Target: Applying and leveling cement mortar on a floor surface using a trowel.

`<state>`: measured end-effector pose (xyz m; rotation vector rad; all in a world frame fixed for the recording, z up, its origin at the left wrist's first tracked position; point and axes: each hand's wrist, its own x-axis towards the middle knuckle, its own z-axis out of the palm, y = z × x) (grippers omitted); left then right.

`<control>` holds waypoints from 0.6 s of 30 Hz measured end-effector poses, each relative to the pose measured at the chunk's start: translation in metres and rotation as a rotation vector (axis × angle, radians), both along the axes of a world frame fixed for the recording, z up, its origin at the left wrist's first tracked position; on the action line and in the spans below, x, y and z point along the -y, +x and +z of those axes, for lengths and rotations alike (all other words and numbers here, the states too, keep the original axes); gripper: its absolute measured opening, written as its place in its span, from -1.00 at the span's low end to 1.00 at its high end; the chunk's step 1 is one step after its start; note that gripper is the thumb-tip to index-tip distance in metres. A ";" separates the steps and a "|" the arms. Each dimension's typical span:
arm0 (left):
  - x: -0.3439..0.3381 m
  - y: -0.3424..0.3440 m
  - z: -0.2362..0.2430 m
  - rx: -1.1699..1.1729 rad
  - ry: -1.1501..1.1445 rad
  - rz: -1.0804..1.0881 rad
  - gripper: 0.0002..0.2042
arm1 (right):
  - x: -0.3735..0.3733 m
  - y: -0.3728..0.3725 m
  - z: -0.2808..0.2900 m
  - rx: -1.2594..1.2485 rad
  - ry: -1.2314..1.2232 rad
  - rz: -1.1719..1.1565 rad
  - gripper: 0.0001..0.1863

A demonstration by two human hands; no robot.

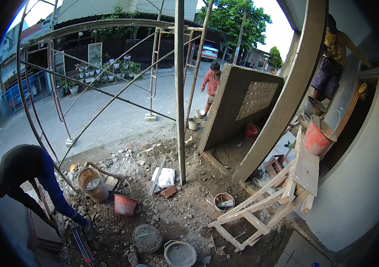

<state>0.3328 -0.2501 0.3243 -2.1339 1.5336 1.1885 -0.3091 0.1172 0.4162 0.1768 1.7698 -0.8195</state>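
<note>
Neither of my hands is in view. At the lower edge shows a small skin-toned part, seemingly a foot (133, 260), partly cut off. Closest to it stand a round container heaped with grey mortar (147, 238) and a pale bucket (180, 254) holding smooth grey mix. Farther off, a red bucket (125, 205) is tilted on the rubble beside a tall mud-stained bucket (94, 185). Another bucket (223, 202) to the right has a tool in it.
A bent-over person (29, 178) works at left beside a tripod (82, 244). Another person (211, 84) stands beyond the half wall (238, 107); a third (334, 53) is high at right. Metal scaffolding (114, 98), a wooden post (179, 89) and a wooden trestle (251, 218) stand around the rubble.
</note>
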 end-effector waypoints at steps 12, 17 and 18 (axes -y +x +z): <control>0.158 0.046 -0.084 -0.023 -0.233 0.149 -0.81 | 0.262 0.188 -0.090 -0.069 0.126 0.272 -0.58; 0.290 0.019 -0.080 -0.497 -0.115 0.161 -0.74 | 0.487 0.284 -0.106 -0.026 -0.185 0.551 -0.43; 0.297 0.016 -0.107 -0.552 -0.054 0.125 -0.70 | 0.515 0.294 -0.132 -0.163 -0.080 0.803 -0.37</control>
